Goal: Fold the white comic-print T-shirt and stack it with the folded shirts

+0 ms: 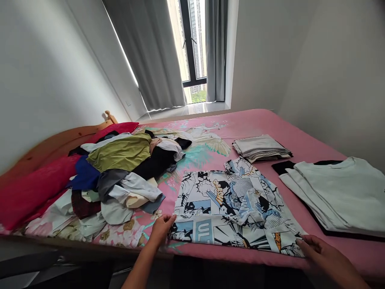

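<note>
A comic-print shirt (pixel 222 196) in white, black and blue lies partly folded near the front edge of the bed, its near side turned over in a long strip. My left hand (pixel 163 229) pinches the left end of that strip. At the strip's right end, my right hand (pixel 323 251) grips the shirt's near right corner between thumb and fingers. One sleeve of the shirt points toward the back of the bed.
A heap of mixed clothes (pixel 126 168) covers the left of the bed beside red pillows (pixel 39 188). Folded grey garments (pixel 261 146) and a stack of pale shirts (pixel 345 192) lie on the right of the pink sheet (pixel 255 120). A wooden headboard (pixel 54 140) stands at the left.
</note>
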The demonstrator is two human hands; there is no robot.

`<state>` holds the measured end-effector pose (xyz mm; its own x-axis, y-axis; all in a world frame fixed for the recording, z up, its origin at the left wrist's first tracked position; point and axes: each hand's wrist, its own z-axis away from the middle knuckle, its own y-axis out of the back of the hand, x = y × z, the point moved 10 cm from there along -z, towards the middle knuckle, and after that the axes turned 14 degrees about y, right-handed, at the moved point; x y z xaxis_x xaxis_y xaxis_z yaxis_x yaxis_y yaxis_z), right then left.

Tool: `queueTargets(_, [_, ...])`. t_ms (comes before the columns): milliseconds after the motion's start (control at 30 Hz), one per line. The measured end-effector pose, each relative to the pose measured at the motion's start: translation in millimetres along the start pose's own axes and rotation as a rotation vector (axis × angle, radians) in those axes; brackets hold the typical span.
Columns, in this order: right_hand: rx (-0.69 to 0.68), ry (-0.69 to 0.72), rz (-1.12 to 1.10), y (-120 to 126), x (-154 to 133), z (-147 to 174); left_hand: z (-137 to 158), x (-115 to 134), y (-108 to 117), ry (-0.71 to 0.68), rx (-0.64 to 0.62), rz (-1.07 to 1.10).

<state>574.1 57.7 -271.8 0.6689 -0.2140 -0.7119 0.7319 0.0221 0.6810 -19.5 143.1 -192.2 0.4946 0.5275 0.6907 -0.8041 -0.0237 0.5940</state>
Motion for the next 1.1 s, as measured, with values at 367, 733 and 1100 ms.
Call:
queueTargets(367, [0.083,0.001,-0.017,13.1,-14.7,6.2,16.3,-1.6,1.4,-0.088,0.030,-0.155])
queueTargets(733, [0.117,0.052,-0.031,16.2,-28.3,8.4,12.2,11.0,1.3,-0.056,0.090,-0.280])
queueTargets(1100, [0.136,0.011,-0.040,15.2,-32.5,9.1,68.3,92.7,-46.8,-0.480,0.234,-0.259])
